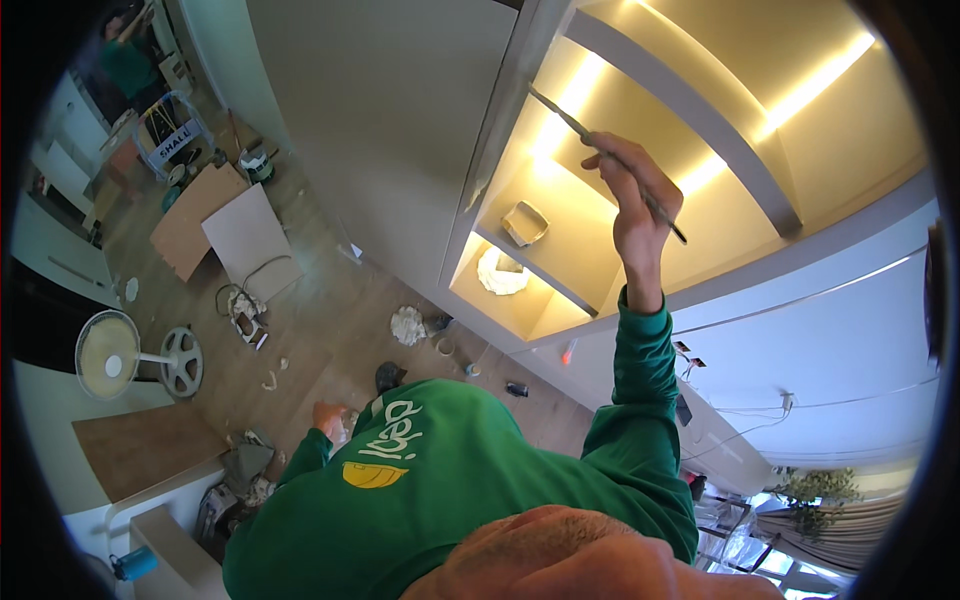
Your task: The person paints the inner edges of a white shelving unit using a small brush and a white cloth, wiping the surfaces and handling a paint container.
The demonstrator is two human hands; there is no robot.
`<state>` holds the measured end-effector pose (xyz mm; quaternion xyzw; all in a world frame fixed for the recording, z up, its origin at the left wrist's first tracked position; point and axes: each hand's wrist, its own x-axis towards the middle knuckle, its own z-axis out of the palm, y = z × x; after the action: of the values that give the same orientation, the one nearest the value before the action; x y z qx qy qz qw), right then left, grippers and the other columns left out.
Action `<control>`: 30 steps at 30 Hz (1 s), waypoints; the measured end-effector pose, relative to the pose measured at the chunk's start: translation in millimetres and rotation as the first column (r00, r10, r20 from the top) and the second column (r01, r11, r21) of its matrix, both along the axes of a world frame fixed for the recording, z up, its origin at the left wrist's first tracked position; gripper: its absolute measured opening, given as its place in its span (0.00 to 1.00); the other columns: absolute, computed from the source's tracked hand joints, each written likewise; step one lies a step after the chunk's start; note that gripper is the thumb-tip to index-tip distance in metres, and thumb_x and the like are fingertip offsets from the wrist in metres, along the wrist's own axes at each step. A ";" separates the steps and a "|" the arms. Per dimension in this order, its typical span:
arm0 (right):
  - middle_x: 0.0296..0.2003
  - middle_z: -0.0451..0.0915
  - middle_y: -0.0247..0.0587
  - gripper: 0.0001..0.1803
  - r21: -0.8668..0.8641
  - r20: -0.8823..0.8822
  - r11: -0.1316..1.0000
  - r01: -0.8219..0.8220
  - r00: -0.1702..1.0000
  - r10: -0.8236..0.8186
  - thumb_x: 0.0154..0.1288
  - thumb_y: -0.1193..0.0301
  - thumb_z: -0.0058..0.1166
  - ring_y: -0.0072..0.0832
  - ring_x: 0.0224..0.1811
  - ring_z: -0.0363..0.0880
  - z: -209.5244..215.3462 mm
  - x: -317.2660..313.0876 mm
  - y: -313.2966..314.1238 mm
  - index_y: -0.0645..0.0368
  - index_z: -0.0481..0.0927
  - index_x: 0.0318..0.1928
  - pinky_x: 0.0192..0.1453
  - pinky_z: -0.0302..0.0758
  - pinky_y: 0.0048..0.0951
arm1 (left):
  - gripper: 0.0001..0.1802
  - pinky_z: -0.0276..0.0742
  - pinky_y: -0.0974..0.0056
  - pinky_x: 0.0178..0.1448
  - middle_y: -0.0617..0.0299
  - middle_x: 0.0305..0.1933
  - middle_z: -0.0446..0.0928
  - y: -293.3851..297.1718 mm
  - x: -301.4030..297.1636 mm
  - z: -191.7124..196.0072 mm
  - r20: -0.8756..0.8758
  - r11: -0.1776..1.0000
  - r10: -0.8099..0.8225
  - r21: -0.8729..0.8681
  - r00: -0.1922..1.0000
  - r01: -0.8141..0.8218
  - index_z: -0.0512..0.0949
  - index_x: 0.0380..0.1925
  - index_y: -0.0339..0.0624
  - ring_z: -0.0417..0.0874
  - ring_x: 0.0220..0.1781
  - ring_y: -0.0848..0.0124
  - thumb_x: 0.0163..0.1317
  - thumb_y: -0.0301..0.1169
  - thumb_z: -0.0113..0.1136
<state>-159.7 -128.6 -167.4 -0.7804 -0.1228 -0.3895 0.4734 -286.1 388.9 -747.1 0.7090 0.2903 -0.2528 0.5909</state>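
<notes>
My right hand [635,205] is raised and shut on a long thin brush [565,118]. The brush tip touches the grey front edge of a tall cabinet panel [500,140], beside the lit yellow shelves [600,120]. My green sleeve [645,370] runs up to that hand. My left hand [326,415] hangs low by my green hooded top [430,490], above the wooden floor, next to something pale. Its fingers are too small and hidden to read.
A square tray [525,222] and a white roll-like thing [500,270] sit in the lower shelf compartments. On the floor lie boards [225,225], a standing fan [110,355], rags [407,325] and small cans. Another person [125,60] stands far off at the upper left.
</notes>
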 end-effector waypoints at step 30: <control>0.40 0.87 0.45 0.12 0.038 -0.185 0.995 0.092 0.979 -0.083 0.66 0.79 0.55 0.25 0.40 0.84 -110.0 4.3 -1.2 0.67 0.86 0.47 0.49 0.78 0.24 | 0.10 0.64 0.59 0.22 0.59 0.19 0.74 14.7 -22.7 2.0 -0.038 0.989 -0.033 -0.142 0.999 0.028 0.80 0.23 0.35 0.73 0.18 0.67 0.56 0.31 0.69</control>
<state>-155.4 -129.8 -277.4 -0.8065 -0.0351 -0.3392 0.4830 -308.8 403.6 -745.1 0.6645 0.2725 -0.2960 0.6298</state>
